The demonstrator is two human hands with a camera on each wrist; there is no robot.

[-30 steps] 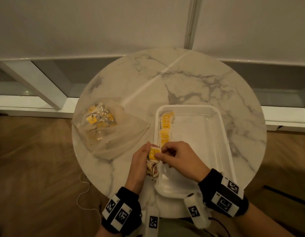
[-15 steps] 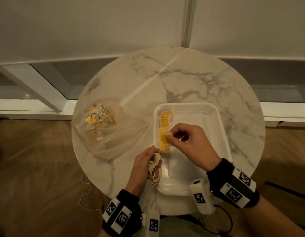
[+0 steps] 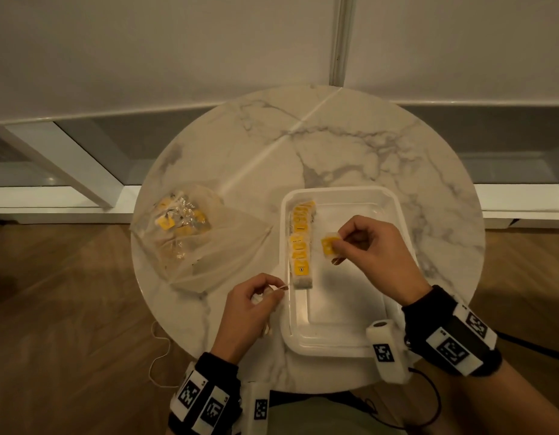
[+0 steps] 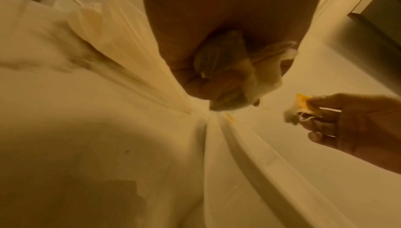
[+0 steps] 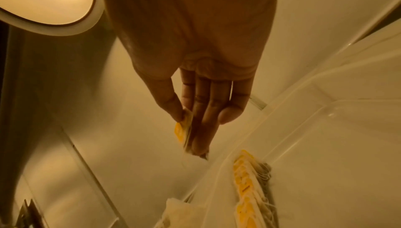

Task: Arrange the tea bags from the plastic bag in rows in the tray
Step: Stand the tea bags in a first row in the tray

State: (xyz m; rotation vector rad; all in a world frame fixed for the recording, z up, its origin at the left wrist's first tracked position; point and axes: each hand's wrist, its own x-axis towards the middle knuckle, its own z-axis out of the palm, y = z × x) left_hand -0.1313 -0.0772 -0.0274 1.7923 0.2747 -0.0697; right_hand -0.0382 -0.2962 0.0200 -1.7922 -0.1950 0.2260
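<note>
Over the tray, right hand pinches a tea bag just right of the row; row runs near-to-far; left hand clutches spare bags.

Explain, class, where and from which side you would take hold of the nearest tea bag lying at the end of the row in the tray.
Probably pinch the nearest tea bag at its pale near end, which juts past the yellow tag. Come from above on the tray's bare right side: the tray's left wall hugs the row, and the bags behind overlap its far end.
</note>
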